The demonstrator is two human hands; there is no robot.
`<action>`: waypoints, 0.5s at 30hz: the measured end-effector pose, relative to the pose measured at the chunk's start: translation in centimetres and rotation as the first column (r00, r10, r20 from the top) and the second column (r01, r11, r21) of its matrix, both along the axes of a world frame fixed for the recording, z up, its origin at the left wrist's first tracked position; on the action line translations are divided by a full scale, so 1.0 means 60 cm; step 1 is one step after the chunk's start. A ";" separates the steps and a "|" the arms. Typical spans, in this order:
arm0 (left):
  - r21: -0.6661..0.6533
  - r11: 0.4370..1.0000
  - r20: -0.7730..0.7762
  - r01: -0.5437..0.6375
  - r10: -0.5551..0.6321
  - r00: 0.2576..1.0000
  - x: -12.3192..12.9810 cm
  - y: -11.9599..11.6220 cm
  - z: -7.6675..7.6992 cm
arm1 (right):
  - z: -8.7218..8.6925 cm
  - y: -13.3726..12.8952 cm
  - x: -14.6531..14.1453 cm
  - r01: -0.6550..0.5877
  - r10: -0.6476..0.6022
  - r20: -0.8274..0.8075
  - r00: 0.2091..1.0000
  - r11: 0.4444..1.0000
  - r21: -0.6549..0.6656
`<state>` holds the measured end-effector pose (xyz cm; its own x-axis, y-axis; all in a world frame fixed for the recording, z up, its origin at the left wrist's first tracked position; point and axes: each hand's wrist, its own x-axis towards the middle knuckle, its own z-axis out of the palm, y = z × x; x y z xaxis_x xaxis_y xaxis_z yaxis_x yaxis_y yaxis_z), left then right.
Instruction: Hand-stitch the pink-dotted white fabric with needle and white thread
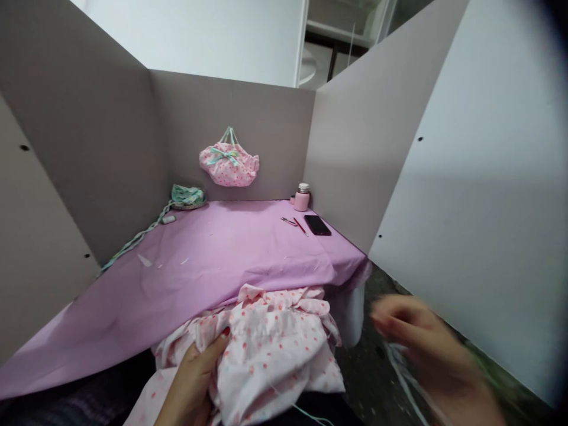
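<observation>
At the front edge of the table, my left hand point(202, 373) grips a gathered piece of white and pink polka-dot fabric point(270, 349), thumb on top; the other fingers are partly hidden under the cloth. My right hand point(412, 331) is out to the right, away from the fabric and blurred by motion. Its fingers are curled closed, and pale thread point(402, 378) trails beneath it. Whether a needle is in the fingertips cannot be made out. A light green thread end point(313, 414) hangs from the fabric's lower part.
A pink cloth point(231, 236) covers the table between grey partitions point(235, 106). A dotted pouch with a green bow point(231, 165) hangs at the back. Green trim point(189, 195) lies back left. Back right are a pink bottle point(302, 198), phone point(318, 225), red pencil-like stick point(300, 226) and small snips point(289, 221).
</observation>
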<state>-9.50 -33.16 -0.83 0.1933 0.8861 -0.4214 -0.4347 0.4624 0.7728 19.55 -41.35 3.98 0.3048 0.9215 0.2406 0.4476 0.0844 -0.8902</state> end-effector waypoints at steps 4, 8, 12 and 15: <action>-0.032 0.999 -0.032 0.011 -0.012 0.999 -0.002 -0.001 0.007 | -0.091 0.081 -0.007 -0.070 0.067 -0.022 0.998 0.974 -0.216; -0.049 0.998 0.038 0.048 -0.046 0.998 -0.003 -0.005 0.018 | -0.168 0.098 -0.024 -0.094 0.081 -0.064 0.995 0.967 -0.235; 0.009 0.998 0.059 0.058 -0.058 0.997 0.002 -0.009 0.015 | -0.150 0.083 -0.026 -0.076 0.054 -0.138 0.989 0.984 -0.162; 0.092 0.993 0.039 0.070 -0.074 0.997 0.014 -0.013 0.014 | -0.088 0.059 -0.002 0.047 -0.059 -0.275 0.960 0.998 -0.049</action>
<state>-8.65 -33.94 0.01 0.2736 0.9032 -0.3306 -0.4360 0.4229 0.7944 19.44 -37.84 -1.29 0.4026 0.9096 0.1023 0.1867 0.0278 -0.9820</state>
